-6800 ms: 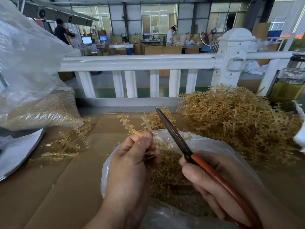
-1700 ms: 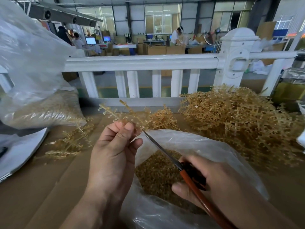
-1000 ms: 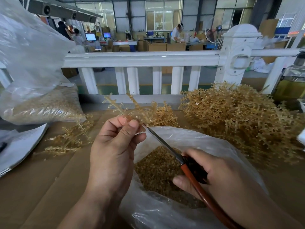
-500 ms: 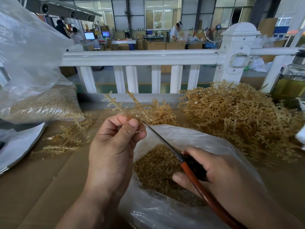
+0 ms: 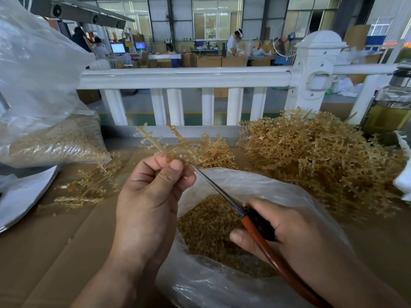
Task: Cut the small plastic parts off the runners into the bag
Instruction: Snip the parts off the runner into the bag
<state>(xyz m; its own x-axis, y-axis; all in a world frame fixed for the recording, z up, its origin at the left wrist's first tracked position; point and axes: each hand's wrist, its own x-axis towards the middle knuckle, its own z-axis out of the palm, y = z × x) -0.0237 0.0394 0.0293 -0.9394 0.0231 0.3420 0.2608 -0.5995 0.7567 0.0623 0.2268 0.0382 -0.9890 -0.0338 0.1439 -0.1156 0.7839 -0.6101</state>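
My left hand (image 5: 149, 196) pinches a tan plastic runner (image 5: 169, 143) between thumb and fingers, its branches sticking up and away from me. My right hand (image 5: 287, 232) grips scissors (image 5: 224, 194) with red-brown handles; the blade tip reaches the runner right at my left thumb. Below both hands lies a clear plastic bag (image 5: 255, 185), open at the top, with a heap of small tan cut parts (image 5: 206, 221) inside.
A big pile of uncut runners (image 5: 318, 150) lies at the right on the cardboard-covered table (image 5: 44, 241). Bare runners (image 5: 91, 185) lie at the left, near a filled clear bag (image 5: 55, 138). A white railing (image 5: 184, 76) runs behind, and a glass jar (image 5: 391, 103) stands far right.
The runner in my left hand has been turned since the first frame and now points up-left. Over the last second both hands stay nearly still, the scissors' tip staying at the runner.
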